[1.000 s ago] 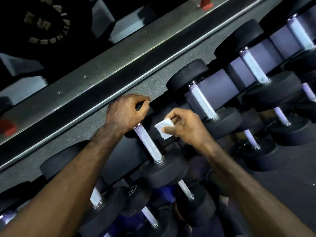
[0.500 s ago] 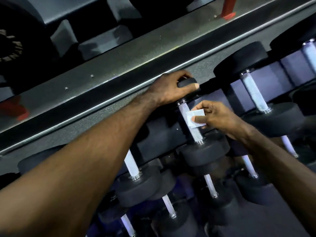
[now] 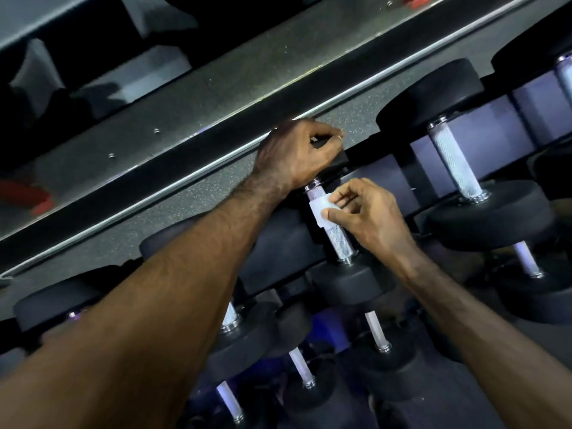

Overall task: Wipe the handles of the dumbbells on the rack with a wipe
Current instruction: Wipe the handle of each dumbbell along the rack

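A black dumbbell with a knurled silver handle (image 3: 339,239) lies on the top row of the rack. My left hand (image 3: 298,153) grips its far head, which the hand mostly hides. My right hand (image 3: 368,215) pinches a small white wipe (image 3: 320,210) and holds it against the upper part of that handle. The near head (image 3: 346,284) of this dumbbell sits just below the handle.
Another dumbbell (image 3: 455,164) lies to the right on the same row, and several smaller ones (image 3: 301,370) fill the lower rows. A mirrored wall with a metal strip (image 3: 192,97) runs behind the rack. Speckled floor (image 3: 185,196) shows between them.
Both hands moved right from one dumbbell to its neighbour. My left hand took hold of its far head, and the wipe came against its handle.
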A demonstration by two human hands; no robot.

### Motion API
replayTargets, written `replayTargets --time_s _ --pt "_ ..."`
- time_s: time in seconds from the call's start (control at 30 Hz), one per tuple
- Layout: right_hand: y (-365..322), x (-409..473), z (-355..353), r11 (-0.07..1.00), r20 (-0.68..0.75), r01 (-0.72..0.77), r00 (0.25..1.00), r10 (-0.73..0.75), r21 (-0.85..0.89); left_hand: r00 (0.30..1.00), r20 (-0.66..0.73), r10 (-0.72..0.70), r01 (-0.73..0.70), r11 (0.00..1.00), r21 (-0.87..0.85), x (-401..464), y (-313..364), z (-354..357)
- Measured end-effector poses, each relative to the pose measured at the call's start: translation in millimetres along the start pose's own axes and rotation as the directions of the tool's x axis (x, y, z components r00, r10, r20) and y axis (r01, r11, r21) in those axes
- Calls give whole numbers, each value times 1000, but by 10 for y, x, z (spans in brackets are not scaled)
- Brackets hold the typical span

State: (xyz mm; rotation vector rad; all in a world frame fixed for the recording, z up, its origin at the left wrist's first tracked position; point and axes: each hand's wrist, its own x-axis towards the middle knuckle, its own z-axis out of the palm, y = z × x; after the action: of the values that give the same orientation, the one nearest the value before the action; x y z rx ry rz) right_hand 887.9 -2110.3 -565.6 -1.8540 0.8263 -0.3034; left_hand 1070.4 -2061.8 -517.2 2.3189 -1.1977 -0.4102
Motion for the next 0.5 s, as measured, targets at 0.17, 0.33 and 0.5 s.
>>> replayTargets --time_s 0.17,0.33,0.5 --pt "-29 136 61 968 31 -175 985 172 180 999 -17 -50 50 999 4 -36 59 -45" --pt "107 -48 -159 924 289 -367 901 324 109 997 -18 -75 75 997 7 -52 67 -45" --pt "-61 262 5 880 276 -394 905 323 264 995 -11 -100 99 995 -30 -63 94 -49"
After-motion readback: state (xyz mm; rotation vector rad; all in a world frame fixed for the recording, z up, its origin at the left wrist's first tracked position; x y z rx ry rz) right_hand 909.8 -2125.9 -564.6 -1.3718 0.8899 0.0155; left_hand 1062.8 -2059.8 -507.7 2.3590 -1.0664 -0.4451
